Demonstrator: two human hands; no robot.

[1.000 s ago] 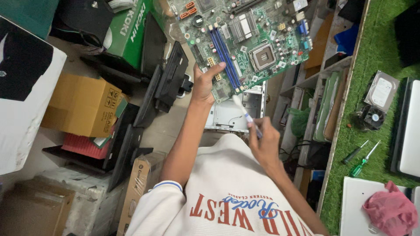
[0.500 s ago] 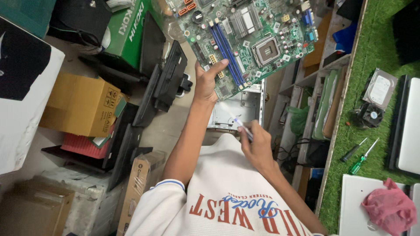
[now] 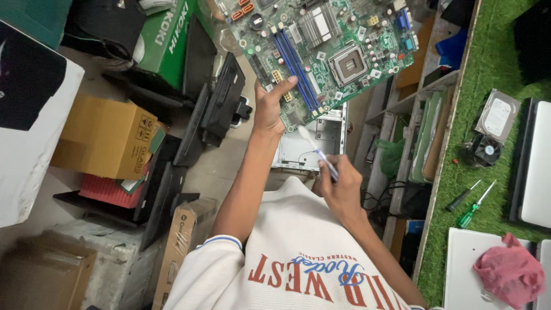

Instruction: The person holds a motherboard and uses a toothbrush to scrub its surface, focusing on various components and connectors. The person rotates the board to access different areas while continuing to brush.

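Head view: your left hand (image 3: pixel 268 109) pinches the green printed circuit board (image 3: pixel 321 51) by its edge; your right hand's (image 3: pixel 341 192) fingers clasp a white-bristled brush (image 3: pixel 317 151), bristles just below that edge.

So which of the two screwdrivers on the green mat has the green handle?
The green-handled screwdriver is the one nearer the pink cloth. The other screwdriver, lying beside it, has a dark handle.

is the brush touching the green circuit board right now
No, the brush in the right hand points up with its tip just below the circuit board, which the left hand holds.
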